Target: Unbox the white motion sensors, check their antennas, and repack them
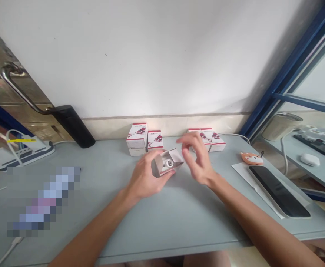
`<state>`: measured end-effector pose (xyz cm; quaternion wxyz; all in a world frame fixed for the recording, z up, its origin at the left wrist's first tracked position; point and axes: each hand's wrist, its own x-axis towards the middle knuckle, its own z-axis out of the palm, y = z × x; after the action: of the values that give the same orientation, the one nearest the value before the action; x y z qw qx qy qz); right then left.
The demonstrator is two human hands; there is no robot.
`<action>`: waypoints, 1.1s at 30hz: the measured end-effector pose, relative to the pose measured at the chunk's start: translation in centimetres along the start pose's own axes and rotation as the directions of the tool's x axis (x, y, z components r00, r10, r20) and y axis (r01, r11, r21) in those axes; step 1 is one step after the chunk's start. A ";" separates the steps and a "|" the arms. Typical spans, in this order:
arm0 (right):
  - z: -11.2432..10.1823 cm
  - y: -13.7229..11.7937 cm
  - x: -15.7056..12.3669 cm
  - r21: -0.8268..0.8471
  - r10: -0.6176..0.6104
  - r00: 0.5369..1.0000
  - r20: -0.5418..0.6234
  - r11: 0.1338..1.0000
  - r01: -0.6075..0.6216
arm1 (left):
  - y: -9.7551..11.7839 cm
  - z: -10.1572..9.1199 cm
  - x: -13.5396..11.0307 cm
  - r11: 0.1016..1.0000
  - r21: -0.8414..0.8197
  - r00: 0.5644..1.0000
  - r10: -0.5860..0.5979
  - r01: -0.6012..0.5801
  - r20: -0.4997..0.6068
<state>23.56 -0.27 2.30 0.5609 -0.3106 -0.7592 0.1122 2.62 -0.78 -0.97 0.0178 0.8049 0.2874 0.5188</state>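
My left hand [145, 176] is wrapped around a small white cardboard box [159, 167], tilted so its opened top faces me. Inside the box sits a round white part [168, 163] with a hole in its middle; its kind I cannot make out. Just right of the box, my right hand [197, 159] hovers with its fingers curved and apart, holding nothing. Behind the left hand stand white and red printed boxes [137, 137], some stacked, with another box [155, 140] beside them. More such boxes [216, 142] lie behind the right hand, partly hidden by it.
On the right, a dark-screened phone [279, 191] lies over white paper [258, 185], near an orange animal-shaped item [251, 158]. A black cylinder [73, 126] leans at the back left. A pixelated device [45, 200] with a cable lies at left. A blue frame [273, 85] borders the right.
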 end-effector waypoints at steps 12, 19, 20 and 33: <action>-0.5 0.9 0.1 -0.258 -0.016 1.000 0.027 0.966 0.023 | -0.3 -0.6 0.4 0.999 0.004 0.998 -0.042 0.042 -0.049; -0.1 0.3 0.0 -0.228 -0.054 0.976 0.212 0.968 0.103 | -0.7 -0.7 0.4 0.978 0.199 0.998 -0.066 0.068 -0.019; 0.0 0.1 0.0 -0.213 -0.035 0.974 0.223 0.973 0.084 | -1.0 -0.7 0.3 0.976 0.214 0.999 -0.037 0.042 -0.028; -0.9 1.8 1.3 0.014 0.174 0.985 -0.004 0.985 -0.174 | -1.7 -0.7 0.2 0.964 0.264 0.999 -0.046 0.045 -0.001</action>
<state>24.76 1.74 2.64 0.5531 -0.3721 -0.7269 0.1650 1.31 0.60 -1.01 -0.0767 0.7947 0.3724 0.4731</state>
